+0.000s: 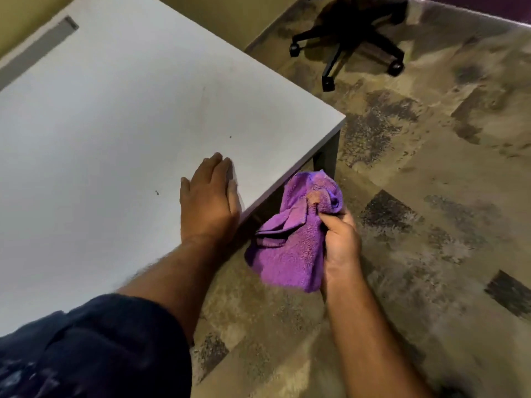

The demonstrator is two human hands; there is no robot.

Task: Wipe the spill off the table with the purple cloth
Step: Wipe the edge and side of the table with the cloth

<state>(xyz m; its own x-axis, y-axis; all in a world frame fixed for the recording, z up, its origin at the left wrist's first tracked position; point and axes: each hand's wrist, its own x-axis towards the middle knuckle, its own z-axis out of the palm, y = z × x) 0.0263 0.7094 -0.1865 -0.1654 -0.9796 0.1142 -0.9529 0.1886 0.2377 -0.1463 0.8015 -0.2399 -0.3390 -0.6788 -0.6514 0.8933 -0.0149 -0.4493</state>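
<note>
The purple cloth (290, 248) hangs bunched in my right hand (340, 239), off the table's right edge and over the floor. A reddish-brown stain shows on the cloth's upper folds. My left hand (208, 199) lies flat, palm down, on the white table (115, 124) near its right edge, fingers together. The tabletop shows only two tiny dark specks (157, 192) and a faint smear; no clear spill is visible.
A black office chair base (349, 44) on casters stands on the patterned carpet at the upper right. A grey slot (43, 50) runs along the table's far left. The table's dark leg (327, 156) is just behind the cloth.
</note>
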